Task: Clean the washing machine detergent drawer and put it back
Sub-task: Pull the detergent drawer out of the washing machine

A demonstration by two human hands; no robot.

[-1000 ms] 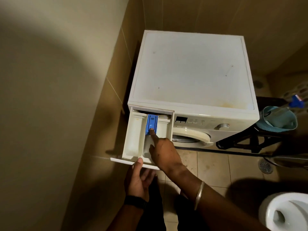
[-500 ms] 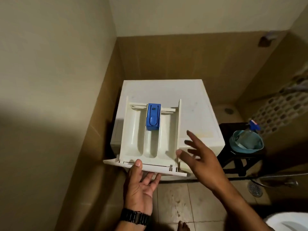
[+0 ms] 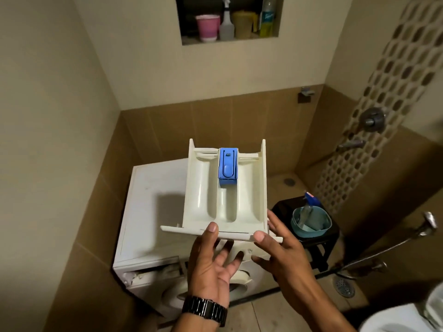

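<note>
While drawer hovers above machine — left hand palm-up, thumb pinching front; right hand likewise.

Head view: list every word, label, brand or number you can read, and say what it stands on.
No text can be read.
Bottle with a blue label in the wall niche: print too blurred.
Spray bottle in the teal bowl: red-and-blue label too small.
Detergent drawer and washing machine: no markings legible.
</note>
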